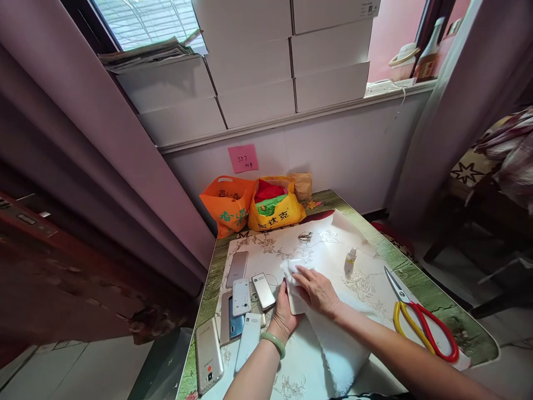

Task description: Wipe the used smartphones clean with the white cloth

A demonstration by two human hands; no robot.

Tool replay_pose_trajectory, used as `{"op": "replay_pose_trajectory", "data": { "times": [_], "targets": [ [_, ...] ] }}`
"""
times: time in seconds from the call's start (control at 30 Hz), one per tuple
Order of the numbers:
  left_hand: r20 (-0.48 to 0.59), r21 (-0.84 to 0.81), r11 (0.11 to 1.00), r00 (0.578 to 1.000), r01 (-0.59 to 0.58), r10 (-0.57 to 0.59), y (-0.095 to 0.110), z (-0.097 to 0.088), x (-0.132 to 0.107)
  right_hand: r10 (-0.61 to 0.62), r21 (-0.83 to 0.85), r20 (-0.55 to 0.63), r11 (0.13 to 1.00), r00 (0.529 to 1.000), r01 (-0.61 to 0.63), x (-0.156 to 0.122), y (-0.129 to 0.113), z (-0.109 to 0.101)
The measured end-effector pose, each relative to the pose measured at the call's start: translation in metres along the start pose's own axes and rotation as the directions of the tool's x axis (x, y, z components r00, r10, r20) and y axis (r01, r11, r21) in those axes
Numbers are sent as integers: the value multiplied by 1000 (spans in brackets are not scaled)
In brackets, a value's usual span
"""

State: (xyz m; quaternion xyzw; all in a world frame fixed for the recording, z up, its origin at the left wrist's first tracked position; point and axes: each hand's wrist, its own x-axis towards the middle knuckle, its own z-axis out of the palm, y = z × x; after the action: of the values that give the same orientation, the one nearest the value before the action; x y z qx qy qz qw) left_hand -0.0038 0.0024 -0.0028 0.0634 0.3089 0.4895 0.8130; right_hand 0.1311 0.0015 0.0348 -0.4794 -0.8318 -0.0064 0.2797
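Observation:
My left hand (285, 314), with a green bangle at the wrist, grips a white phone (296, 305) by its side. My right hand (318, 290) presses a bunched white cloth (288, 269) against the upper part of that phone, its fingers bent over the fabric. Part of the phone is hidden by the cloth and fingers. A larger white towel (339, 350) lies beneath my right forearm. Just left of my hands are a silver phone (264, 291), a small white phone (241, 297), a light blue-white phone (249, 340) and a gold phone (209, 355).
Red-and-yellow-handled scissors (420, 322) lie at the right. A small bottle (350, 260) stands on the flowered table cover (362, 283). At the back are an orange bag (227, 203), a stuffed yellow bag (277, 214) and a brown paper bag (302, 186), against the wall.

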Motion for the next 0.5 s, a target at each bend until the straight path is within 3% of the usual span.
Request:
{"op": "replay_pose_trajectory", "data": {
  "times": [0.13,0.23,0.4,0.5],
  "targets": [
    [20,-5,1000,1000,7,-7,1,7,-3,111,-26,-5,993,994,-111,16,26,0],
    [21,-7,1000,1000,12,-12,0,5,-3,97,-37,37,995,995,-95,0,32,-3],
    [51,-16,1000,998,22,-21,-1,-2,-1,-75,44,137,997,988,69,-46,13,-13],
    [83,-16,1000,996,19,-18,-3,-5,1,-190,110,180,979,965,172,-51,-4,-15]
  ]
}}
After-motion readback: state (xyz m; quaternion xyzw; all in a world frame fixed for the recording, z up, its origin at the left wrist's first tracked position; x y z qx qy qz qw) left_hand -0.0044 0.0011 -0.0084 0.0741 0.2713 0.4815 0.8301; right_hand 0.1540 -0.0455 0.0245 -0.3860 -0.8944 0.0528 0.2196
